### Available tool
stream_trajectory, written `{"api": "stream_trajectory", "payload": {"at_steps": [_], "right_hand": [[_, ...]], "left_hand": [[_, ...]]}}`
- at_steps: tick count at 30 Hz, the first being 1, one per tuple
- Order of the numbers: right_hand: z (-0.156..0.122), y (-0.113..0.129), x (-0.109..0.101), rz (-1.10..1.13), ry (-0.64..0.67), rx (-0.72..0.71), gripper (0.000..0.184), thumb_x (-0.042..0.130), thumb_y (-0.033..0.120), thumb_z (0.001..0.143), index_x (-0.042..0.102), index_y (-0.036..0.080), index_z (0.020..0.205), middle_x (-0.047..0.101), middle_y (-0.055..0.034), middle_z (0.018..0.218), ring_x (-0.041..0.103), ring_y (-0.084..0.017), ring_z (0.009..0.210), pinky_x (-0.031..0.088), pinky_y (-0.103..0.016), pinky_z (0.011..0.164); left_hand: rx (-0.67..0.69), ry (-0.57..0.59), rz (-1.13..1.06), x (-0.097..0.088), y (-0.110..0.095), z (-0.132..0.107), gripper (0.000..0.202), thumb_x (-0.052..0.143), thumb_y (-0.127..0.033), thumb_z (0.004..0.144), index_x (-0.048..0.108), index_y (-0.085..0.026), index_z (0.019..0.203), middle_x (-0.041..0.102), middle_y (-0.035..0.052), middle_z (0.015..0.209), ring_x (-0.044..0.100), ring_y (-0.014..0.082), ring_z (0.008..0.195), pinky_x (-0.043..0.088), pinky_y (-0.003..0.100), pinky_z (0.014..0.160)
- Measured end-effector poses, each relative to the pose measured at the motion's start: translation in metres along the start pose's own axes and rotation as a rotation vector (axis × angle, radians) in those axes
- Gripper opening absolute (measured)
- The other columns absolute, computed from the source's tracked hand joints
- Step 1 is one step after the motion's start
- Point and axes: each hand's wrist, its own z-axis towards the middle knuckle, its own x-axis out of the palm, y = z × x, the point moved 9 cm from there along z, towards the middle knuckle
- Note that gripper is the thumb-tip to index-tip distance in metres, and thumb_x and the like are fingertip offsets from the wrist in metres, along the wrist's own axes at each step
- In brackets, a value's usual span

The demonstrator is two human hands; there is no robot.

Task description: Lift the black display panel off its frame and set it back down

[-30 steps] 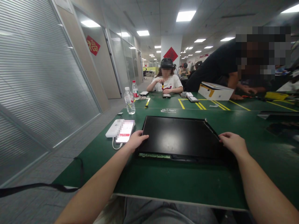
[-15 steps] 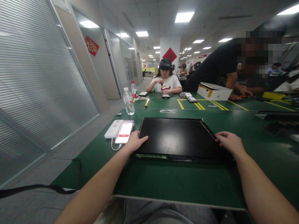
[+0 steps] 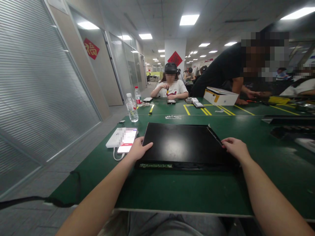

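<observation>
A black LCD panel [image 3: 182, 142] lies flat in front of me, with a green circuit strip [image 3: 156, 166] showing along its near left edge. My left hand [image 3: 139, 149] grips the panel's left edge, thumb on top and the other fingers hidden beneath. At the opposite side, my right hand [image 3: 235, 147] pinches the thin dark frame strip [image 3: 215, 135] along the right edge. This strip seems to stand slightly apart from the panel's surface at the far right corner. What lies under the panel is hidden.
A phone [image 3: 128, 140] on a white cabled box [image 3: 114, 139] sits left on the green table [image 3: 187, 193]. Beyond are water bottles [image 3: 132, 108], small metal pieces [image 3: 173, 117] and a white carton [image 3: 220, 96]. Two people work across the table. Dark parts [image 3: 290, 120] lie right.
The whole view has shifted slightly left as my head turns a little right. Both hands keep their places on the panel's edges.
</observation>
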Motion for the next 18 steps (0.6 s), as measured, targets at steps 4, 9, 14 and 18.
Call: {"api": "stream_trajectory", "payload": {"at_steps": [4,9,14,18], "right_hand": [[0.005,-0.004,0.002,0.001,-0.015,-0.019,0.024,0.059,0.032,0.073,0.078,0.024,0.086,0.077,-0.0040,0.075,0.069,-0.021,0.070,0.050,-0.034,0.070],[0.009,-0.009,0.002,0.033,-0.046,-0.033,0.026,0.060,0.035,0.071,0.079,0.023,0.085,0.076,-0.0046,0.073,0.069,-0.022,0.072,0.049,-0.034,0.070],[0.018,-0.021,-0.002,0.097,-0.083,-0.004,0.024,0.065,0.034,0.070,0.081,0.024,0.086,0.075,-0.0057,0.074,0.070,-0.025,0.079,0.051,-0.036,0.076],[0.025,-0.031,0.008,0.190,-0.042,0.053,0.013,0.073,0.032,0.067,0.080,0.026,0.076,0.077,-0.0076,0.082,0.070,-0.028,0.086,0.053,-0.041,0.086]], "left_hand": [[0.020,-0.041,-0.056,-0.004,-0.003,-0.001,0.035,0.081,-0.037,0.077,0.078,-0.018,0.107,0.082,0.0107,0.114,0.075,0.0342,0.108,0.060,0.044,0.098],[0.044,-0.076,-0.148,-0.006,0.002,0.002,0.050,0.087,-0.045,0.068,0.077,-0.018,0.109,0.082,0.0116,0.115,0.075,0.0365,0.111,0.059,0.052,0.103],[0.066,-0.090,-0.251,-0.005,0.002,0.004,0.058,0.090,-0.048,0.066,0.074,-0.018,0.113,0.080,0.0129,0.120,0.073,0.0366,0.117,0.056,0.054,0.107],[0.081,-0.111,-0.312,-0.007,-0.002,0.003,0.065,0.094,-0.049,0.061,0.072,-0.016,0.113,0.078,0.0146,0.123,0.071,0.0373,0.121,0.052,0.056,0.112]]}}
